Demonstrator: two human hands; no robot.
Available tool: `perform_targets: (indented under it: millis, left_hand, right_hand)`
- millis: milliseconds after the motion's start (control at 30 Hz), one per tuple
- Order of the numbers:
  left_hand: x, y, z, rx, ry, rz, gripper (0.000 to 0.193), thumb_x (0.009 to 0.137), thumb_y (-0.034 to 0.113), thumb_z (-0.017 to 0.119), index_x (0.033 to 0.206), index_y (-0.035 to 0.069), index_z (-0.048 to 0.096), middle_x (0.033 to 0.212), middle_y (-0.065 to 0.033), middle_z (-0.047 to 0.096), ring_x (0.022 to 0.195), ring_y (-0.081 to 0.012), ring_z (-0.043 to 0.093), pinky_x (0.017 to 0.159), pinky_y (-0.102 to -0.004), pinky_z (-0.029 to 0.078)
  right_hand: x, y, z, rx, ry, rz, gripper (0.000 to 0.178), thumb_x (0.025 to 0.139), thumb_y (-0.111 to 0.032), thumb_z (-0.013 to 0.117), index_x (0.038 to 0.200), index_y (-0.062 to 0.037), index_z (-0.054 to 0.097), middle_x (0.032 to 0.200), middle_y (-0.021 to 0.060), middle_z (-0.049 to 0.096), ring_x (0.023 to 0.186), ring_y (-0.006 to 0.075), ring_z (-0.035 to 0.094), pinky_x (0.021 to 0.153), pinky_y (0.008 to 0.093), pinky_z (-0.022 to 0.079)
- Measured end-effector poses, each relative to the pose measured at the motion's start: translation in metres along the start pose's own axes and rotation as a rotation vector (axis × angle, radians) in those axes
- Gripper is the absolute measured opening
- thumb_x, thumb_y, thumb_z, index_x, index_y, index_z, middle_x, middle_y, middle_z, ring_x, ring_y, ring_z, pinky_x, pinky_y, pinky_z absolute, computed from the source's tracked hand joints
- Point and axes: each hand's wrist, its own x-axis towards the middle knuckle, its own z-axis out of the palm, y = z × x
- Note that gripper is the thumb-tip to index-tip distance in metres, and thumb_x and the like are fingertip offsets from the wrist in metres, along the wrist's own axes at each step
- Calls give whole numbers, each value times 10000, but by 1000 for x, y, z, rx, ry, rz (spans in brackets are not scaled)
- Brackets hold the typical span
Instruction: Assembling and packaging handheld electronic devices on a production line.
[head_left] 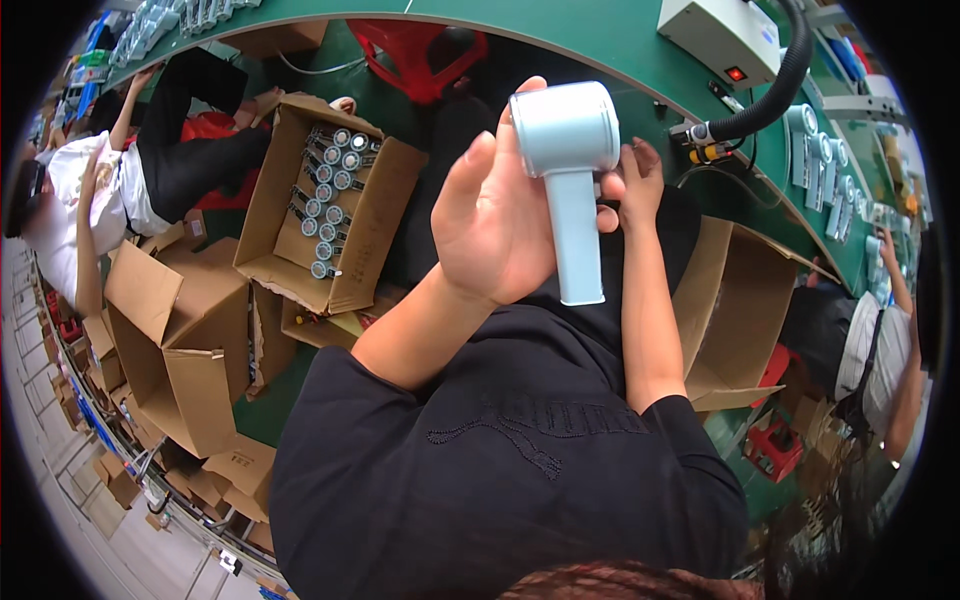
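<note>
In front of my chest I hold up a pale blue handheld fan (572,190), its round drum-shaped head at the top and its flat handle pointing down. My left hand (505,225) is closed on it from the left and behind, palm facing up. The left thumb stands away from the fan, and fingertips come round the handle's right side. Just right of the fan's head is my right hand (642,180), loosely bent with fingers a little apart and nothing visible in it. The fan hides part of that hand.
A cardboard box (375,235) with several similar fans stands left, near more open boxes (205,400). Another open box (730,300) is at right. The curved green table (590,45) carries a grey device (722,40), a black hose (775,100) and several fans (825,165). People sit both sides.
</note>
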Motion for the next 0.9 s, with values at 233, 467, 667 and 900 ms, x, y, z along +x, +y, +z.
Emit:
perform_targets:
  millis: [233,467,667,900]
  left_hand:
    - [-2,5,-19,125,-172,-13,669,989,562,498,1572,266,353,1554,-232,393,1144,-331,588,855,-470,489]
    - [-7,21,-5,103,76,101,710,992,533,508,1576,167,338,1546,-230,401,1299,-359,549,977,-482,466]
    - [-4,28,-6,145,147,147,733,992,516,512,1555,78,343,1540,-222,413,1330,-354,538,1031,-475,434]
    - [-1,29,-26,-6,-11,142,723,981,514,497,1538,79,344,1532,-217,428,1351,-355,525,1036,-477,426]
  right_hand:
    - [-13,5,-25,230,-329,499,395,1032,-316,617,1328,-64,547,1121,79,644,833,142,655,579,243,524]
    - [-95,-59,-20,690,-860,711,506,1094,-385,464,1460,-35,444,1121,123,638,804,173,678,545,221,523]
    - [-128,-112,-20,805,-1036,801,493,1097,-341,451,1459,-8,426,1074,153,630,828,259,717,510,265,558]
    - [-137,-123,-17,769,-1111,851,452,1092,-356,459,1369,0,478,1036,176,636,785,291,720,464,277,553]
